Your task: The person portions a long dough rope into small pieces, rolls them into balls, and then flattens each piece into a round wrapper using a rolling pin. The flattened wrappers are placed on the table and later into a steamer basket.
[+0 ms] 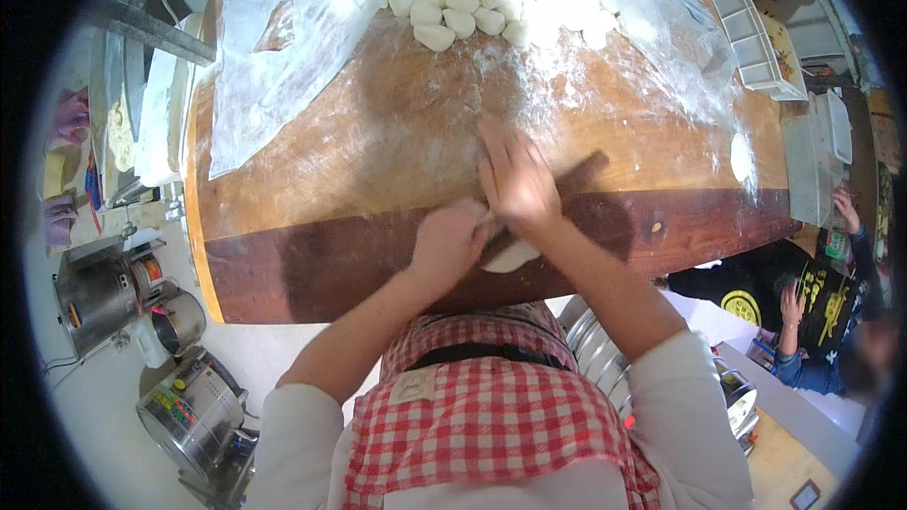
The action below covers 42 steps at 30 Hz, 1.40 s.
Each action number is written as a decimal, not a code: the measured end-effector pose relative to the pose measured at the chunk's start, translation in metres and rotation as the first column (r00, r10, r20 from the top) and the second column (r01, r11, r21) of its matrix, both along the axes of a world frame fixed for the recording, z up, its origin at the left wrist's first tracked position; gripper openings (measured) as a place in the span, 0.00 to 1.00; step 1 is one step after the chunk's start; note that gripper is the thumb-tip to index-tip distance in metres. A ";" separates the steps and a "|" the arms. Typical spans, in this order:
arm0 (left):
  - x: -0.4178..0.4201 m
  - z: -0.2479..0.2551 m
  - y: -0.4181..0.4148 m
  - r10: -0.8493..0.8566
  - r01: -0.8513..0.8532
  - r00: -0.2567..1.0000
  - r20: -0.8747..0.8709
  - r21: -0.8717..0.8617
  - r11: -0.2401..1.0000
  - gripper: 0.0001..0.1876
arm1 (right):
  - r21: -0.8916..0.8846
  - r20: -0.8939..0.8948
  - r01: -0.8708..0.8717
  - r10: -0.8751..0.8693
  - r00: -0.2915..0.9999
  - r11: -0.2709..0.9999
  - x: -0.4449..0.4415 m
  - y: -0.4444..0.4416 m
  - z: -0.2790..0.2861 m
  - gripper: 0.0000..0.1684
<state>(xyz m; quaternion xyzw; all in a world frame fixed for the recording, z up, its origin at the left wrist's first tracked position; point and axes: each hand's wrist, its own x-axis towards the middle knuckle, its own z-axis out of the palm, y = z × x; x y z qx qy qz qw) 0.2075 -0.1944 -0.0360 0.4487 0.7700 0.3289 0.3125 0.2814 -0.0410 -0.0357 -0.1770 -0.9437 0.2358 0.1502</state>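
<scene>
My right hand [522,188] lies over a dark wooden rolling pin [584,168], its fingers stretched forward and close together. One end of the pin sticks out to the right past the hand. Just below the pin, a flattened piece of pale dough [511,258] rests on the dark front strip of the wooden worktop [340,184]. My left hand [453,237] is curled beside the dough and the pin's near end. Blur hides what its fingers hold. Several floured dough pieces [460,3] are heaped at the far side of the worktop.
Clear plastic sheeting [305,49] covers the far left; more sheeting [680,35] lies far right. Flour and a white patch [741,156] mark the worktop. White trays [755,39] stand at right, near another person's hand [791,303]. Steel pots [188,414] stand lower left.
</scene>
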 end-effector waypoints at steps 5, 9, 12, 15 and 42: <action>-0.013 0.005 -0.027 0.346 -0.366 0.902 0.258 0.034 0.930 0.09 | 0.113 0.138 -0.095 0.079 0.987 0.989 0.084 -0.016 -0.002 0.31; 0.012 -0.002 -0.041 0.188 -0.190 0.909 0.372 -0.030 0.981 0.12 | 0.049 0.191 -0.144 0.133 0.973 0.988 0.086 -0.038 0.006 0.37; -0.012 0.007 -0.014 -0.106 0.099 0.984 -0.144 -0.053 0.994 0.13 | 0.005 0.011 -0.019 0.019 1.000 1.000 0.020 -0.023 0.008 0.30; -0.028 0.016 -0.018 0.015 -0.005 0.982 0.188 -0.056 0.998 0.12 | 0.136 -0.223 0.077 -0.046 0.974 0.988 0.036 -0.019 -0.016 0.24; 0.016 0.030 0.078 -0.477 0.515 0.808 -0.347 0.022 0.857 0.39 | -0.086 -0.173 0.243 -0.254 0.952 0.966 0.128 0.036 -0.074 0.13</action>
